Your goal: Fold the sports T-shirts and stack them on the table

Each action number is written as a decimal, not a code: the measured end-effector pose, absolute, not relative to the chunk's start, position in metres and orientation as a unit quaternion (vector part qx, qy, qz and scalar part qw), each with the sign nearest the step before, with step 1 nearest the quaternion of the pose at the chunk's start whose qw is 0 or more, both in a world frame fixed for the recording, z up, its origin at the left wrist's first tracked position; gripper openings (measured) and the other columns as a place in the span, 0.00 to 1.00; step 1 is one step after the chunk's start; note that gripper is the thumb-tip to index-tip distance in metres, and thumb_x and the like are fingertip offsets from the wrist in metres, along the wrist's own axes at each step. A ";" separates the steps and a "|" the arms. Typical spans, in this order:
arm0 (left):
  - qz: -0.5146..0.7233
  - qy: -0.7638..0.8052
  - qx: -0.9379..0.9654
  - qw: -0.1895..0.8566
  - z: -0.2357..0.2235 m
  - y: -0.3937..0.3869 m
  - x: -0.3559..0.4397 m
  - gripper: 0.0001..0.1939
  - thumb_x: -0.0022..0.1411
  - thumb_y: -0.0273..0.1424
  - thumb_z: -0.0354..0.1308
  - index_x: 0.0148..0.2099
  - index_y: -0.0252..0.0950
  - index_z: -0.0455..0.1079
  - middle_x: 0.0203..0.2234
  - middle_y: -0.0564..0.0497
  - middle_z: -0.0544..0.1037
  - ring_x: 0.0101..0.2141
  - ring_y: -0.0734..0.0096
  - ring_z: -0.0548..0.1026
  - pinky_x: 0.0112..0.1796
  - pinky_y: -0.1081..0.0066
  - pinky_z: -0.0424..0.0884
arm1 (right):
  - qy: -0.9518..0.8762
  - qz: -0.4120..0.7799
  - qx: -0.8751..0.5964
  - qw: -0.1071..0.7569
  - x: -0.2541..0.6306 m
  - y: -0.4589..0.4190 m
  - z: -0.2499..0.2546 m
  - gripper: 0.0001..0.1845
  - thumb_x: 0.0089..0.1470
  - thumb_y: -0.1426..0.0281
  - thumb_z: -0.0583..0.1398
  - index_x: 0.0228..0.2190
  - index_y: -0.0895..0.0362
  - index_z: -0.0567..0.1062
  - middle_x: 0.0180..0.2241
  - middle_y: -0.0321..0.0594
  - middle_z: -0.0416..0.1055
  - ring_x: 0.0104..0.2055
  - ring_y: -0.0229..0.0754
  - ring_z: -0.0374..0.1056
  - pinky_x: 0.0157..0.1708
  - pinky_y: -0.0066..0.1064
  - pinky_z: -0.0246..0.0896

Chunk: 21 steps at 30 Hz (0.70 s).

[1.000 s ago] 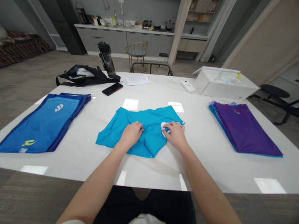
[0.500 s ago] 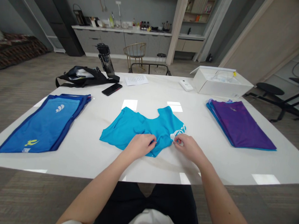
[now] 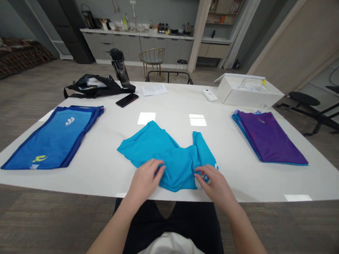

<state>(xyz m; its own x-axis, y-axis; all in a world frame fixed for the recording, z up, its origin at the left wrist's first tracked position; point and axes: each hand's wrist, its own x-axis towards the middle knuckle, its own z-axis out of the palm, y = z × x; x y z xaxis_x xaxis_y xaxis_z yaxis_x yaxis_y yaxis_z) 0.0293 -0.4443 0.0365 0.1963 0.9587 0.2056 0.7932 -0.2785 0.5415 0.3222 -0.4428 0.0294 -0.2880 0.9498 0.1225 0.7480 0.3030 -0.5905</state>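
Note:
A bright blue shirt lies rumpled and partly bunched near the front edge of the table, with a white print showing at its right end. My left hand rests on the front of the shirt, left of its middle; thumb and fingers are slightly apart. On the right part of the cloth, beside the white print, is my right hand. Its thumb and forefinger curve with a gap between them, their tips touching the fabric.
Folded blue garments lie at the left, and a folded purple garment tops a stack at the right. Behind are a black bag, bottle, phone, paper, small white device and white box.
The shirt's front part has come toward me and its upper edge is more bunched. Both hands have moved nearer the table edge, and their pinched fingers have parted.

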 end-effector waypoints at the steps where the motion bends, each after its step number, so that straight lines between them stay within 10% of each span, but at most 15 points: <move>1: 0.241 0.603 0.749 0.133 0.038 -0.431 0.025 0.15 0.76 0.41 0.46 0.49 0.42 0.72 0.41 0.47 0.80 0.42 0.60 0.79 0.42 0.64 0.73 | -0.779 0.209 -0.544 0.230 0.318 -0.428 0.033 0.13 0.66 0.58 0.58 0.46 0.48 0.77 0.39 0.43 0.75 0.42 0.50 0.73 0.43 0.41 0.68; 12: 0.019 0.685 0.719 0.117 0.037 -0.284 0.016 0.25 0.69 0.39 0.57 0.64 0.34 0.63 0.51 0.32 0.77 0.51 0.44 0.78 0.47 0.57 0.72 | -0.786 0.219 -0.573 0.080 0.218 -0.250 0.025 0.17 0.62 0.57 0.63 0.46 0.54 0.80 0.43 0.45 0.80 0.46 0.48 0.75 0.44 0.32 0.64; 21: 0.196 0.593 0.746 0.231 0.006 -0.229 0.034 0.10 0.70 0.28 0.51 0.50 0.36 0.69 0.39 0.41 0.81 0.42 0.56 0.80 0.45 0.60 0.73 | -0.767 0.231 -0.598 0.036 0.226 -0.190 0.011 0.12 0.62 0.61 0.63 0.34 0.56 0.82 0.37 0.44 0.82 0.40 0.44 0.75 0.37 0.27 0.62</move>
